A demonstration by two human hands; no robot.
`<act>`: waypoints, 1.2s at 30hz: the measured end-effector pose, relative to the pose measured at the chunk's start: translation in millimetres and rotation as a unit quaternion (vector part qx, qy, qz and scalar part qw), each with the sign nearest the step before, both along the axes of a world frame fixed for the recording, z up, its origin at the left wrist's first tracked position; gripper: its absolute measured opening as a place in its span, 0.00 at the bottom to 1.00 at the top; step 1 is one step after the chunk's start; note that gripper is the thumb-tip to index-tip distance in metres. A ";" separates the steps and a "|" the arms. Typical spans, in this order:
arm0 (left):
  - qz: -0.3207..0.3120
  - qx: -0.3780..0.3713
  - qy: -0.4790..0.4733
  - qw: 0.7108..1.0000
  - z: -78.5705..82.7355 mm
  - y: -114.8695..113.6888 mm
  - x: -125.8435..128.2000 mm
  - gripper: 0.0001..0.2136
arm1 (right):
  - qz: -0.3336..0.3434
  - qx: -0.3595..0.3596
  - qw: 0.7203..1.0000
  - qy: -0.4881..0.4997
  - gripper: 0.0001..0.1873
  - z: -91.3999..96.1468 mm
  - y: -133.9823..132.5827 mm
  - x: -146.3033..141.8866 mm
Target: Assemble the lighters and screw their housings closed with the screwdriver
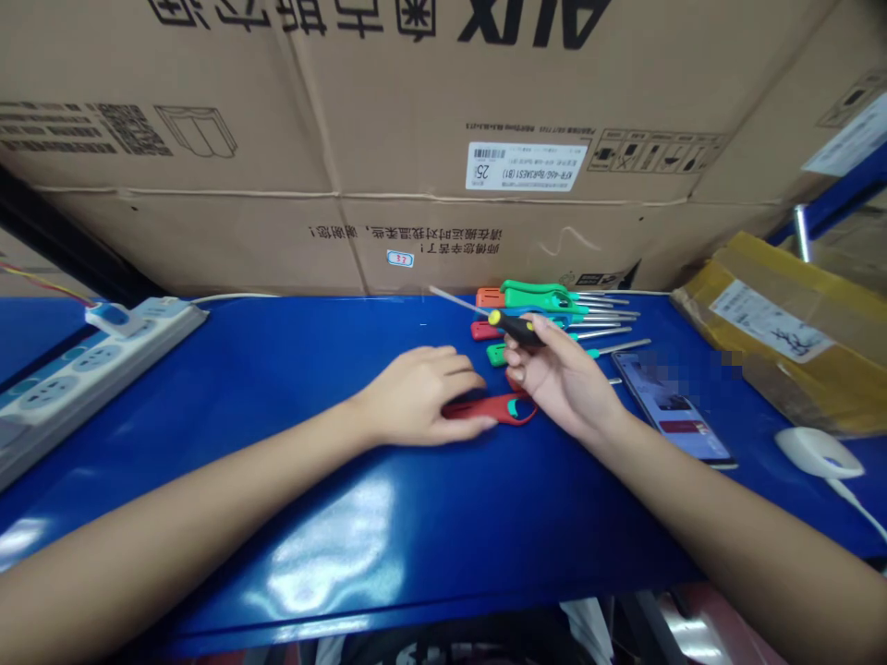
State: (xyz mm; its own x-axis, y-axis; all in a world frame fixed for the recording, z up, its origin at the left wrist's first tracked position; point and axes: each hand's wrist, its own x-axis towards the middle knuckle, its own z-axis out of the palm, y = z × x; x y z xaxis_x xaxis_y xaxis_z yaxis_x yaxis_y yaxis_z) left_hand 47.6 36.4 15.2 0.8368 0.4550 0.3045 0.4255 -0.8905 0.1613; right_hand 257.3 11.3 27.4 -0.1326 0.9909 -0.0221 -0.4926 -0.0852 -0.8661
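My right hand is closed round the black handle of a screwdriver with a yellow collar. Its thin shaft points up and to the left. My left hand lies closed over a red long-nosed lighter on the blue tabletop, thumb on the near side and fingers on the far side. Part of the lighter is hidden under the fingers. Just behind my right hand, several similar lighters lie in a row, among them a green lighter, with metal tubes toward the right.
A large cardboard box stands along the back edge. On the left is a white power strip with a plug in it. To the right are a phone, a taped carton and a white corded device.
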 end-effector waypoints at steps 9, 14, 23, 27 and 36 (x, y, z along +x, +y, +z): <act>0.085 -0.213 0.129 0.965 24.9 -55.9 -6.7 0.13 | 0.082 0.242 0.852 -0.457 0.12 -8.5 -1.2 17.3; 0.129 -0.149 0.155 0.968 26.6 -71.7 -29.7 0.06 | 0.115 0.308 0.782 -0.530 0.08 -14.3 -8.0 13.3; 0.094 -0.194 0.093 0.972 21.0 -56.3 -43.3 0.07 | 0.140 0.385 0.693 -0.593 0.12 11.1 -14.5 25.1; 0.085 -0.215 0.051 0.972 23.9 -59.5 -44.5 0.12 | 0.245 0.379 0.636 -0.625 0.18 21.3 -27.9 25.4; 0.118 -0.365 -0.001 0.923 18.0 -93.7 -56.2 0.15 | 0.261 0.441 0.512 -0.689 0.18 19.8 -52.1 6.7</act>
